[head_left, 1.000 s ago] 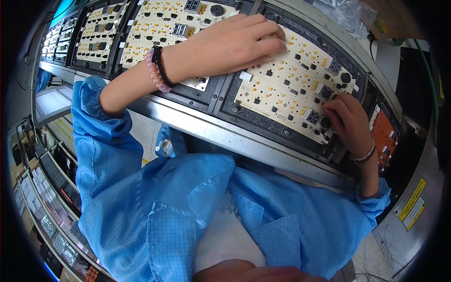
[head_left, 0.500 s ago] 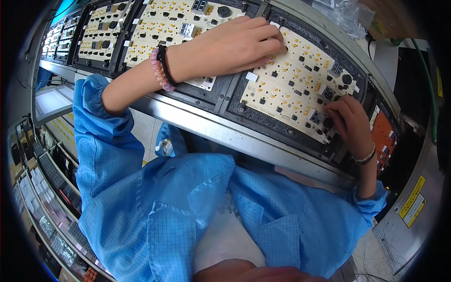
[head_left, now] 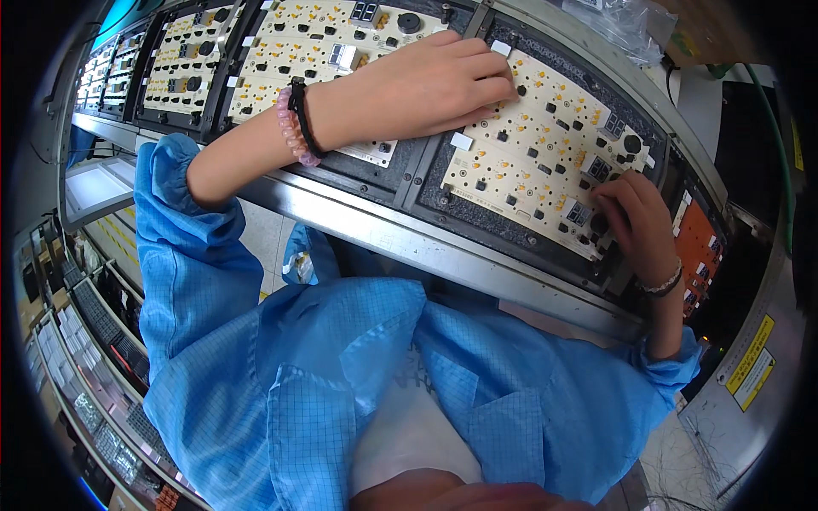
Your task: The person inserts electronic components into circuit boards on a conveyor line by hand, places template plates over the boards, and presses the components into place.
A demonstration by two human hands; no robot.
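A cream circuit board point(head_left: 520, 179), dotted with small black and amber parts, lies in a dark carrier frame point(head_left: 426, 162). My left hand point(head_left: 452, 85) reaches across from the left with its fingers curled down at the board's upper left edge, near a white tab point(head_left: 501, 48). Its fingertips are hidden under the hand. At the board's lower right, my right hand point(head_left: 637, 223) has its fingers bent together beside a black round component point(head_left: 599, 225) and a digit display point(head_left: 577, 212). Whether it grips a part there is hidden.
More populated boards point(head_left: 294, 51) stand in carriers to the left, and an orange board point(head_left: 699, 247) is at the right. A metal rail point(head_left: 366, 217) runs along the front edge. Clear plastic bags point(head_left: 626, 34) lie behind. Shelves of trays point(head_left: 111, 366) stand at lower left.
The boards and carriers sit slightly farther right in the picture. Both hands keep nearly the same place and pose.
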